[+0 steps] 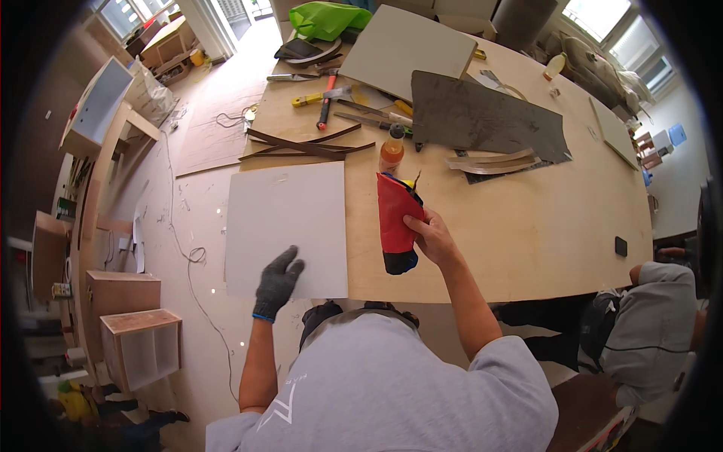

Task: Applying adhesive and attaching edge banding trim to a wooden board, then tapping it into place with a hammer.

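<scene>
My left hand (pixel 278 280) wears a dark grey work glove and rests flat, fingers apart, on the near part of a white square board (pixel 290 218) that overhangs the wooden table (pixel 527 226). My bare right hand (pixel 431 235) grips a red glove with a blue and black cuff (pixel 395 220) and holds it upright over the table's near edge. Just beyond the glove stands a small bottle of orange liquid (pixel 392 151).
Dark brown strips (pixel 309 145), a hammer (pixel 325 105), hand tools, a dark grey sheet (pixel 489 117) and a pale grey board (pixel 410 49) lie farther back on the table. Another person sits at the right (pixel 648 324). Wooden boxes (pixel 139 343) stand on the floor at the left.
</scene>
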`<state>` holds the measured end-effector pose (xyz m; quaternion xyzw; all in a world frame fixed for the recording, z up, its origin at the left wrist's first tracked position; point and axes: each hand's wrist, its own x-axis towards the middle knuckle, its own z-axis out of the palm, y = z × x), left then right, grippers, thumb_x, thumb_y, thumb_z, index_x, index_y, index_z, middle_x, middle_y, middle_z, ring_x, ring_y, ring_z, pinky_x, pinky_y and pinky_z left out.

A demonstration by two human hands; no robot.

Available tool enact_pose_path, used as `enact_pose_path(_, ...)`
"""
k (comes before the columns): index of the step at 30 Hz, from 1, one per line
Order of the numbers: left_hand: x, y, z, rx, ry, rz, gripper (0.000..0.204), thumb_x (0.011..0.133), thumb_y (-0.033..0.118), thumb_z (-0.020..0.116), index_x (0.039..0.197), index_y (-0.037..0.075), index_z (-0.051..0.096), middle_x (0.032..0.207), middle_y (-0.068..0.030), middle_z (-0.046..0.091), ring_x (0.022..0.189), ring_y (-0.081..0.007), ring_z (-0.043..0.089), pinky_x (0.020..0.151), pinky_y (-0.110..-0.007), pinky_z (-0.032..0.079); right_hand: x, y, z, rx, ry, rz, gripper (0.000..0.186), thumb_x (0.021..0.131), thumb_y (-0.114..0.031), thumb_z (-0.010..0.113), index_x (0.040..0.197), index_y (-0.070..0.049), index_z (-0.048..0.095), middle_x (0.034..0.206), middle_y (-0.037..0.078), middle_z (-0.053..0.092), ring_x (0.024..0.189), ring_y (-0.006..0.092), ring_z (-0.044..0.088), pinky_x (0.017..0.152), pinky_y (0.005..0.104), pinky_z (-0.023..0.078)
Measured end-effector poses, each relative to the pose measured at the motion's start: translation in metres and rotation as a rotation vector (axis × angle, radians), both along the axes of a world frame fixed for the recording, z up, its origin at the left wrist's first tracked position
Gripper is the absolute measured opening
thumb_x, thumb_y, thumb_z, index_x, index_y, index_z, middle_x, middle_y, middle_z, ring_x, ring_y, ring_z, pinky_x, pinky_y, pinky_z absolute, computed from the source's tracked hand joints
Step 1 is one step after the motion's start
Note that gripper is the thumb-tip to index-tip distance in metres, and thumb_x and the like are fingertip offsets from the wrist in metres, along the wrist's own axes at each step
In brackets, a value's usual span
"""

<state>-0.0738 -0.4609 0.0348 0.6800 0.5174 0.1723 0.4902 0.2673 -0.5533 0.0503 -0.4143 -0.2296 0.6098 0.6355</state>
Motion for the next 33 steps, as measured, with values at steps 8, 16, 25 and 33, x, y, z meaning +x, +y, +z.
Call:
enact_pose_path(8, 0.085, -0.033, 0.014, -0.440, -0.689, 0.110, 0.055, 0.089, 0.029, 0.065, 0.132, 0.003, 0.042, 0.116, -0.0092, 0.056, 0.106, -0.0171, 0.054, 0.092, -0.032, 0.045, -0.094, 0.003, 0.017, 0.210, -0.329, 0.373, 0.061, 0.087, -0.008, 0.064, 0.140, 0.001, 0.035, 0.128, 0.008, 0.051, 0.112, 0.0137, 0.051, 0.094, 0.0278, 0.044)
enact_pose_path(16, 0.070, -0.018, 0.044, -0.402, -0.689, 0.297, 0.055, 0.088, 0.055, 0.057, 0.114, 0.007, 0.055, 0.078, -0.0023, 0.057, 0.058, -0.0118, 0.057, 0.047, -0.026, 0.049, -0.057, 0.031, 0.004, 0.077, 0.328, 0.272, 0.063, 0.096, -0.049, 0.044, 0.138, -0.003, 0.038, 0.139, 0.022, 0.044, 0.130, 0.0299, 0.042, 0.105, 0.0431, 0.037)
enact_pose_path(25, 0.073, 0.001, 0.074, 0.695, -0.179, 0.012, 0.067, 0.085, 0.042, 0.066, 0.133, 0.001, 0.046, 0.101, -0.0195, 0.065, 0.083, -0.0334, 0.066, 0.068, -0.042, 0.053, -0.118, 0.069, 0.012, 0.132, 0.662, 0.195, 0.073, 0.095, -0.062, 0.027, 0.142, -0.008, 0.035, 0.145, 0.010, 0.040, 0.133, 0.0231, 0.038, 0.110, 0.0387, 0.030)
enact_pose_path(33, 0.035, 0.097, 0.032, 0.242, -0.150, 0.125, 0.055, 0.083, 0.045, 0.065, 0.117, 0.002, 0.057, 0.092, -0.0196, 0.068, 0.083, -0.0357, 0.067, 0.070, -0.042, 0.052, -0.112, 0.003, 0.025, 0.057, 0.277, 0.419, 0.055, 0.099, -0.043, 0.041, 0.132, 0.000, 0.047, 0.115, 0.011, 0.063, 0.104, 0.0213, 0.061, 0.099, 0.0388, 0.043)
